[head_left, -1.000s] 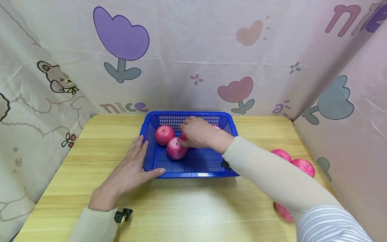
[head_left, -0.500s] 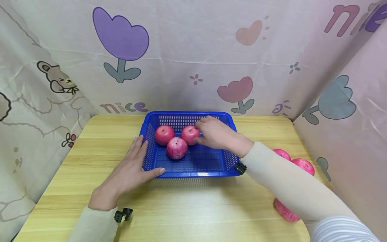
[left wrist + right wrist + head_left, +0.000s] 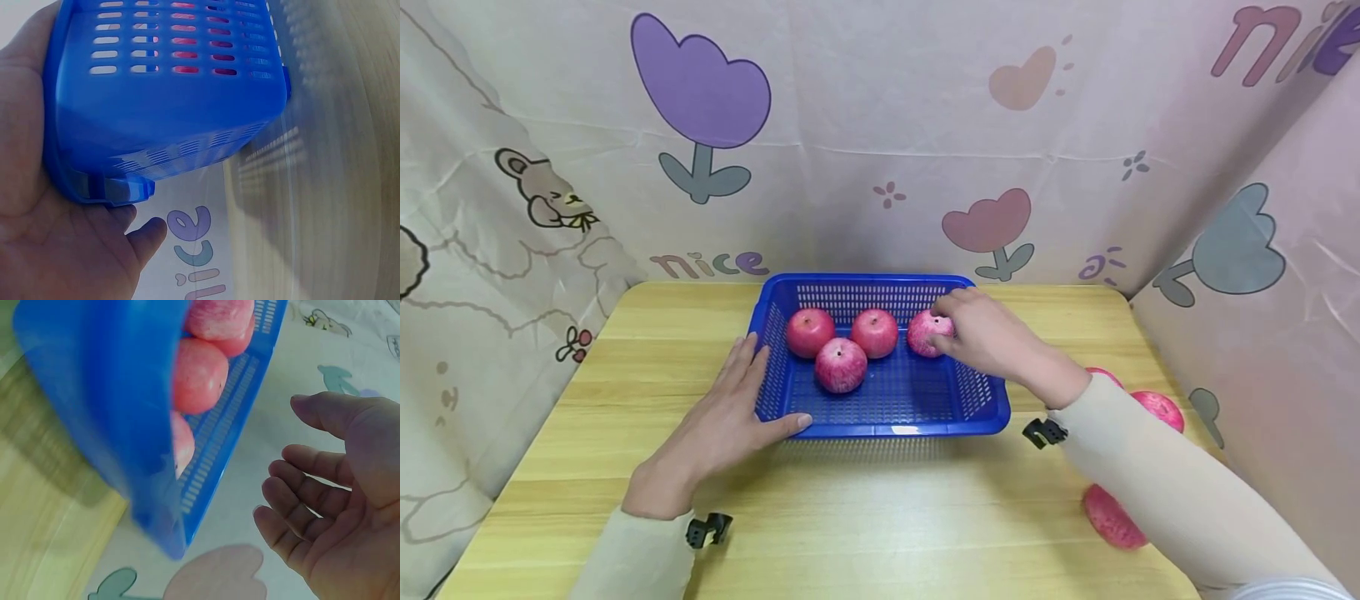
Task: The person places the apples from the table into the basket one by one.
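Observation:
A blue plastic basket [image 3: 880, 432] stands on the table in the head view, with several red apples inside. Its left rim meets my left hand [image 3: 718, 425], whose fingers lie fairly straight along that side while the thumb rests on the front corner. Over the right end of the basket is my right hand [image 3: 1000, 337], beside the rightmost apple [image 3: 927, 333] and partly covering it. In the right wrist view the right hand [image 3: 337, 494] has loosely bent fingers and holds nothing. The other apples in the basket are a middle one [image 3: 874, 333], a left one [image 3: 810, 332] and a front one [image 3: 841, 365].
Outside the basket, more apples lie at the table's right side: a back one [image 3: 1159, 410] and a front one [image 3: 1112, 518], with another partly hidden by the right sleeve [image 3: 1172, 467]. A printed curtain [image 3: 850, 100] closes off the back and sides of the wooden table [image 3: 880, 517].
My right hand has moved right, from the middle apple toward the basket's right end, uncovering the apples to its left. The basket and left hand have stayed in place.

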The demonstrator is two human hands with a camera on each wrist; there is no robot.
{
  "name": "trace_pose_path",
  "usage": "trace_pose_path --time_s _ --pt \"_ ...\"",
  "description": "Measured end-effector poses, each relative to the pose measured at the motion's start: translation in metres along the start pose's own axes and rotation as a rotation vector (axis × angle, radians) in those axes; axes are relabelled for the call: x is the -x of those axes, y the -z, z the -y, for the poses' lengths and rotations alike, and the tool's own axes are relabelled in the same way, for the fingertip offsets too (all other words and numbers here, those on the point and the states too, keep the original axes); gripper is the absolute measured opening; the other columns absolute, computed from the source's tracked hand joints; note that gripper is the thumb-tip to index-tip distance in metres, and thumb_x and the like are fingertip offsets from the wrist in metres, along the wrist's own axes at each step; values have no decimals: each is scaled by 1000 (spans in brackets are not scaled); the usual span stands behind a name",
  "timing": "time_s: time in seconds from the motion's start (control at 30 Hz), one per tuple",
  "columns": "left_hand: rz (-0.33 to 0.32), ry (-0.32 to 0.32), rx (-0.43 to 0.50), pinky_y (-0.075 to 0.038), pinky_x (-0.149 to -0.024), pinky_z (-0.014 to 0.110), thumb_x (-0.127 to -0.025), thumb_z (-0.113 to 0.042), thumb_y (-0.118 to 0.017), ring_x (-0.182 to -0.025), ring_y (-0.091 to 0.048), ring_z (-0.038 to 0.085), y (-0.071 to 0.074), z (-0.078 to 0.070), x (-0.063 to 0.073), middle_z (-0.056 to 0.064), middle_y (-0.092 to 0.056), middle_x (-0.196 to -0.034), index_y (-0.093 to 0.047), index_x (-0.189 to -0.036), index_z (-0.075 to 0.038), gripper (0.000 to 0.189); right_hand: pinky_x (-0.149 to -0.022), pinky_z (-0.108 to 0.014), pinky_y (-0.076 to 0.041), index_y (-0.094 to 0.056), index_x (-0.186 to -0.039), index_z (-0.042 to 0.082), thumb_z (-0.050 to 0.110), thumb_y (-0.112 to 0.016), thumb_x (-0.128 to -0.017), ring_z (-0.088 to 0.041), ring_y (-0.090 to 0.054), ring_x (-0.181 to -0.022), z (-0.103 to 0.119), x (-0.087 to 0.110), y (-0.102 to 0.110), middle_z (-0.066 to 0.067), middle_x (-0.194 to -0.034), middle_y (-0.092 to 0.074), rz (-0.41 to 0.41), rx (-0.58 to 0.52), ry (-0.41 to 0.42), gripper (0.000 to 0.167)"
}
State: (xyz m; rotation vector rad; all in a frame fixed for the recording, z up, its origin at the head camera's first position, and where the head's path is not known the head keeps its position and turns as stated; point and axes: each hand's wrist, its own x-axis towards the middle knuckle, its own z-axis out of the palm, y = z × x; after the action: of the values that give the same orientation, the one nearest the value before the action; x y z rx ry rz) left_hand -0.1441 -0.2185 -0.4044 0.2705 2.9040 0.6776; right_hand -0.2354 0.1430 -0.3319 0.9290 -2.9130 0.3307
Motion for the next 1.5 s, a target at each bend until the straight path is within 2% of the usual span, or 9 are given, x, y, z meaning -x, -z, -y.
trace_pose_path --time_s 0.4,0.77,0.93,1.2,1.5 --pt "2 6 1 -19 -122 74 -83 -90 -55 -164 13 34 -1 1 -1 6 18 -177 -1 -170 -10 130 -101 -58 -55 -70 -127 -1 31 -72 -101 -38 -66 -118 -34 39 14 -20 -125 -72 9 -6 -167 41" --pt "-5 -2 -3 -19 -123 73 -82 -93 -53 -164 14 33 0 0 0 6 18 -178 -3 -170 -8 132 -97 -60 -55 -70 -123 -2 28 -72 -100 -41 -67 -113 -62 73 18 -22 -119 -72 -23 -14 -228 37" --pt "-5 -7 2 -19 -124 72 -85 -88 -57 -164 14 33 -1 0 0 6 17 -178 -3 -170 -7 129 -96 -62 -55 -68 -126 -4 28 -72 -100 -43 -66 -113 -77 89 23 -25 -120 -72 16 -22 -291 41" --pt "-3 -1 -5 -20 -122 73 -84 -90 -55 -165 12 35 0 0 0 7 17 -178 -2 -170 -8 130 -97 -65 -53 -67 -126 -7 27 -71 -100 -45 -64 -113 -102 114 30 -27 -120 -70 61 -28 -370 43" --pt "-3 -4 -5 -20 -122 73 -83 -92 -53 -165 12 35 0 -1 1 6 17 -178 -2 -170 -8 131 -91 -65 -54 -67 -123 -10 29 -73 -98 -46 -66 -106 -113 131 27 -28 -115 -71 85 -19 -414 47"
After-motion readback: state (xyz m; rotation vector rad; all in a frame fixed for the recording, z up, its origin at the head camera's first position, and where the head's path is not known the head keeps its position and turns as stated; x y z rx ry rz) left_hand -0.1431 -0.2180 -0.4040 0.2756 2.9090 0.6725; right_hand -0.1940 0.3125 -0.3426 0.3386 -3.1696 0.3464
